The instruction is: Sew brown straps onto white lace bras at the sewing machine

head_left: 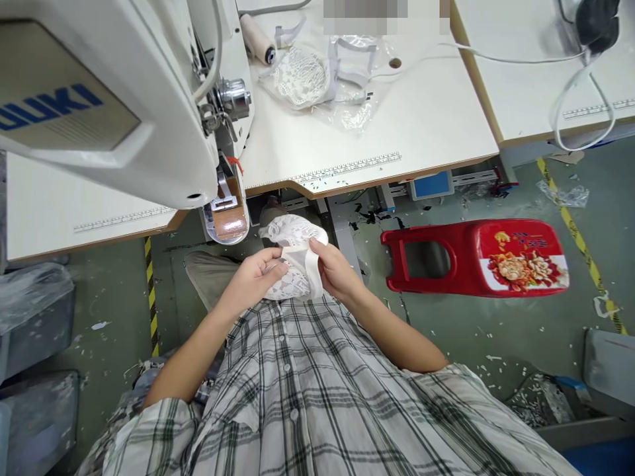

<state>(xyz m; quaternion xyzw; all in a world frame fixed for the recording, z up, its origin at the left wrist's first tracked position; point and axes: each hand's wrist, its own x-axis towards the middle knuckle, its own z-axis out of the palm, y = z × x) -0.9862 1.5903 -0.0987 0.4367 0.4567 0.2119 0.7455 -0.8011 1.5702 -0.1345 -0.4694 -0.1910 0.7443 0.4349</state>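
Close to my body, just below the table edge, I hold a white lace bra (292, 281) between both hands. The fingers and thumb of my left hand (258, 274) pinch its left side near the centre. My right hand (335, 264) grips the right side, where a smooth white band loops down. One lace cup lies above my fingers and another part hangs below them. Left of the bra is the sewing machine's narrow arm end (228, 221), apart from my hands.
A large white sewing machine (163, 119) fills the upper left. On the white table (421, 125) lie a thread cone (256, 38) and another lace bra (302, 76) with clear plastic. A red plastic stool (466, 258) is on the floor at right. Grey bins (40, 410) stand lower left.
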